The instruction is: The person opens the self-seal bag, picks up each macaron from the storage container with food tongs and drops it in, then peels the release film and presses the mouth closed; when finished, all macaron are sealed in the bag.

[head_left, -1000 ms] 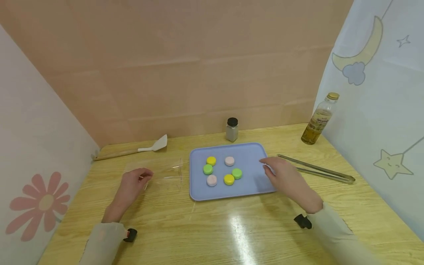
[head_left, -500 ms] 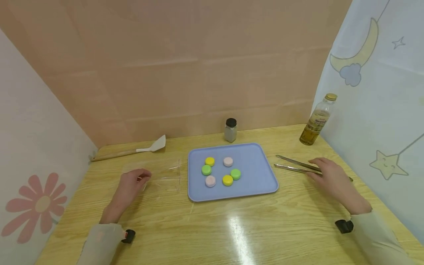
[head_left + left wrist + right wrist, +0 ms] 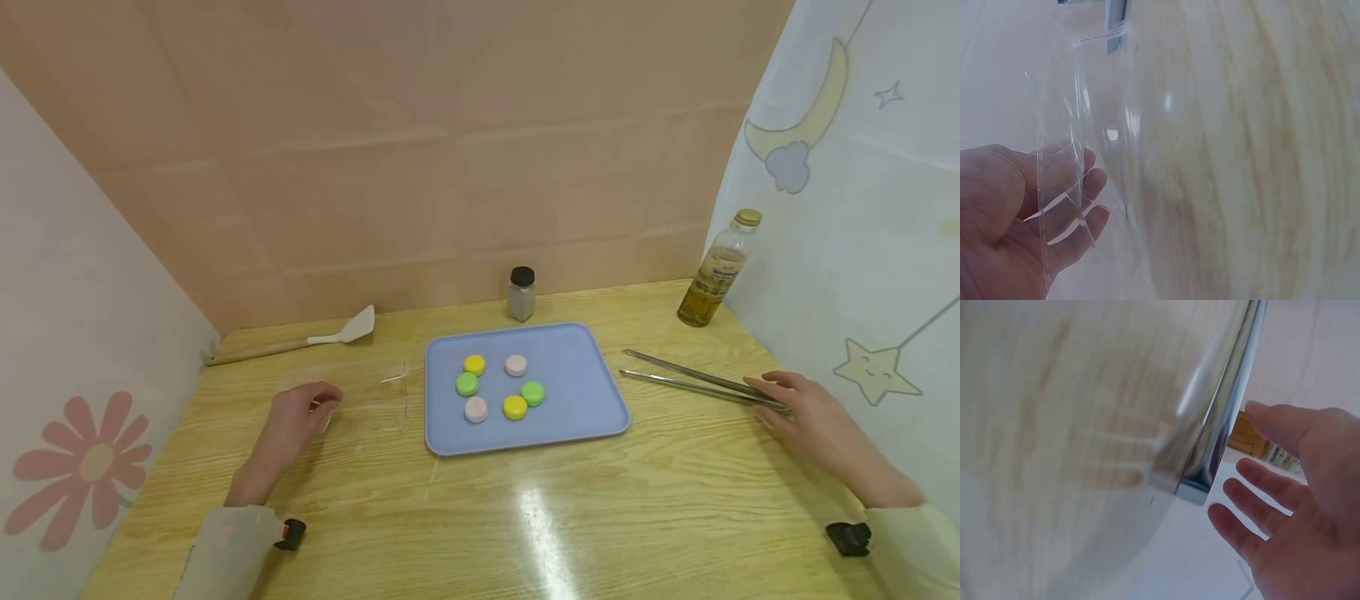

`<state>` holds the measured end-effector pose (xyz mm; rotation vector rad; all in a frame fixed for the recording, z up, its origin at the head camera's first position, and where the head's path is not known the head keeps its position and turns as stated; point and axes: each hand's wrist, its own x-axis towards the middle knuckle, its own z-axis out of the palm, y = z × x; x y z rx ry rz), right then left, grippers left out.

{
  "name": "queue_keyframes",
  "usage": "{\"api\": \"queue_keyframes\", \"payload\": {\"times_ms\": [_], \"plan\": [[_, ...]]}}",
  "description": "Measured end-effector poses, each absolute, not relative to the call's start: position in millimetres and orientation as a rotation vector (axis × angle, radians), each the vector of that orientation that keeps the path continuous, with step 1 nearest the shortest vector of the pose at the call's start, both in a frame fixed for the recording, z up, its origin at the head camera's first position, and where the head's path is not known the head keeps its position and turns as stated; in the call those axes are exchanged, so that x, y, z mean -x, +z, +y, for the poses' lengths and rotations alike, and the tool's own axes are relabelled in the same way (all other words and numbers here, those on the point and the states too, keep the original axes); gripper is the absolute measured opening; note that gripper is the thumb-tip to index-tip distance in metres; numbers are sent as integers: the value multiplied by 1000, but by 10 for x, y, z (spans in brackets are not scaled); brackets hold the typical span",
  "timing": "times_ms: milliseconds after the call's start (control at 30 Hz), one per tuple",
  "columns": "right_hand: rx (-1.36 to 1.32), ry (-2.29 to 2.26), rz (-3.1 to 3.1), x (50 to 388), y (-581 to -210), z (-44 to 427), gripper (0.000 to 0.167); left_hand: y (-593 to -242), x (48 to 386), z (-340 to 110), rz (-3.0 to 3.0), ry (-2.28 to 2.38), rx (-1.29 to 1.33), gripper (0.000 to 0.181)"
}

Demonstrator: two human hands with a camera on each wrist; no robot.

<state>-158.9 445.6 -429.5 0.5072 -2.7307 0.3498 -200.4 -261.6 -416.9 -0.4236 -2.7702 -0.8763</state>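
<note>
In the head view my left hand (image 3: 294,417) is at the near left side of a clear plastic container (image 3: 371,404), whose full outline is hard to see. In the left wrist view its curled fingers (image 3: 1066,247) hold the crinkled clear plastic at an edge. My right hand (image 3: 813,421) is beside the bent end of long metal tongs (image 3: 693,375); the right wrist view shows its fingers (image 3: 1260,506) spread and apart from the metal. Between the hands lies a blue tray (image 3: 585,400) bearing several macarons, among them a yellow macaron (image 3: 514,407), a green macaron (image 3: 467,384) and a pale pink macaron (image 3: 516,365).
A spatula (image 3: 337,337) with a wooden handle lies at the back left. Behind the tray stands a small jar (image 3: 522,300) with a black lid. A bottle of oil (image 3: 712,279) is at the back right. Cloth walls enclose the wooden table (image 3: 420,533).
My right hand has moved right, from the tray's right edge, over the tongs, to their bent end. The left hand has kept its place on the clear plastic.
</note>
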Motion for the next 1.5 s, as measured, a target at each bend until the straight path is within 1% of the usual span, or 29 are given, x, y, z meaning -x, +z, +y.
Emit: {"api": "queue_keyframes", "payload": {"times_ms": [200,333,433,633,867,1100,1400,1500], "plan": [[-598,353,-2743,1621,-4346,4591,55,-4188,2004,-2623,-2764,-873,428,11],[-662,347,-2727,1678,-4360,4594,66,-4176,2004,-2618,-2775,-869,424,11],[-701,333,-2720,1738,-4365,4570,71,-4169,2004,-2617,-2780,-870,428,11],[-736,214,-2728,1838,-4376,4501,68,-4187,2007,-2625,-2785,-868,432,12],[-756,99,-2744,1856,-4347,4407,69,-4187,2008,-2629,-2794,-861,427,11],[-722,30,-2791,1857,-4317,4369,59,-4185,2018,-2635,-2796,-865,433,11],[-784,4,-2782,1854,-4324,4352,64,-4205,2030,-2641,-2806,-863,429,11],[-820,61,-2732,1851,-4334,4349,67,-4198,2025,-2637,-2807,-868,426,11]]}}
